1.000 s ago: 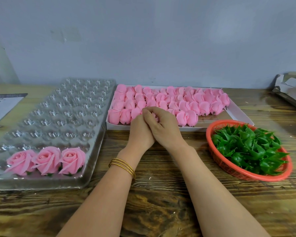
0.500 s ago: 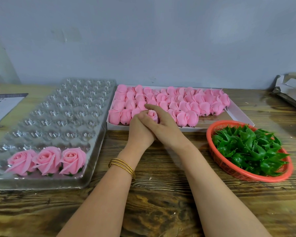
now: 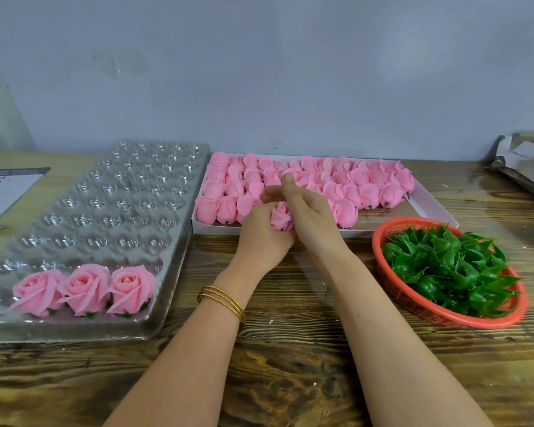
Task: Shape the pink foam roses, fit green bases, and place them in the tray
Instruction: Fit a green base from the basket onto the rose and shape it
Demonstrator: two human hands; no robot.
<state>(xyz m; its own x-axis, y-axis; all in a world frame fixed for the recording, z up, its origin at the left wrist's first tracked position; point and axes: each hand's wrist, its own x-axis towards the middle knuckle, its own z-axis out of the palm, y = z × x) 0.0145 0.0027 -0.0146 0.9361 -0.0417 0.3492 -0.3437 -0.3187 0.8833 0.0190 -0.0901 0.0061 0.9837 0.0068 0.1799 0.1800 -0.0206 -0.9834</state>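
The rose bud (image 3: 280, 217) I hold is pink, like the three roses (image 3: 84, 288) in the clear tray (image 3: 105, 211). Glossy green bases (image 3: 444, 266) fill an orange-red basket (image 3: 376, 248). My bangles (image 3: 222, 298) are gold; the table (image 3: 290, 380) shows brown wood grain.

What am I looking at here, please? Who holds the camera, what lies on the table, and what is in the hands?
No machine here: a person wears one camera on the head, looking down at both bare hands. On the wooden table lie a clear plastic tray with three finished roses, a white box of unshaped pink foam roses, and a red basket of green bases. The left hand grips one pink rose; the right hand touches it, its grip unclear.
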